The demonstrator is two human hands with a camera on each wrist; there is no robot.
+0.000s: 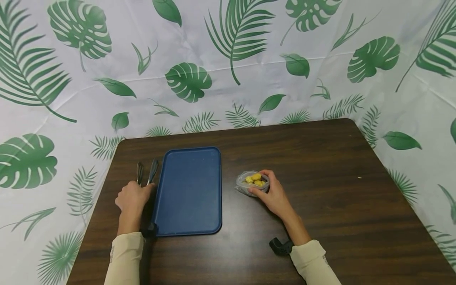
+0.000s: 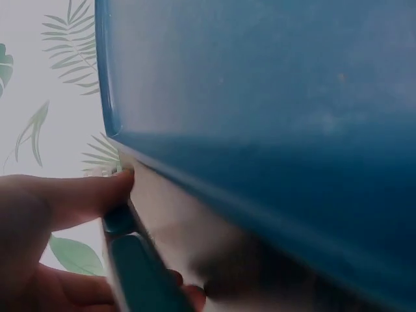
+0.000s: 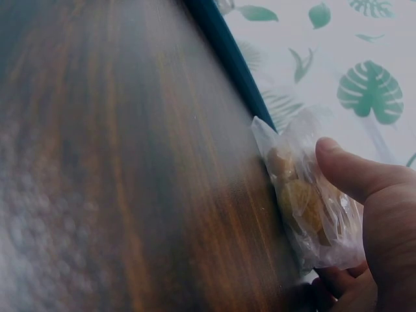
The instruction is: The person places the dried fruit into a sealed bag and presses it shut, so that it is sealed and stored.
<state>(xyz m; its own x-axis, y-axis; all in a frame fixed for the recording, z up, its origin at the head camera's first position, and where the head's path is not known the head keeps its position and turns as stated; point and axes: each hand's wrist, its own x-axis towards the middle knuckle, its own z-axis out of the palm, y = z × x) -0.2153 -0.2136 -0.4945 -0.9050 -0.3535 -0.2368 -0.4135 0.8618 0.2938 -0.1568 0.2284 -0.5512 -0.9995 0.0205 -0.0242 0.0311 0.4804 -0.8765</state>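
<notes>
At the table's left side, my left hand (image 1: 132, 196) holds a pair of tongs (image 1: 152, 172), its two arms spread and pointing away from me. The tongs' teal-grey handle (image 2: 140, 270) runs between thumb and fingers in the left wrist view. Just right of that hand lies a dark blue rectangular tray (image 1: 190, 194) with a low rim. My right hand (image 1: 273, 194) grips a clear plastic bag (image 1: 242, 187) from its right side, thumb in front and fingers behind. Through its open top show several yellow, rounded lumps (image 1: 257, 182); in the right wrist view a brownish-yellow lump (image 3: 302, 205) presses against the plastic.
Everything stands on a dark wood-grain table (image 1: 320, 158) with rounded corners. A tiny yellow scrap (image 1: 360, 177) lies on its right part. Behind and beside the table hangs a white cloth (image 1: 249, 99) with green leaf prints. A black wrist device (image 1: 281, 246) sits by the right sleeve.
</notes>
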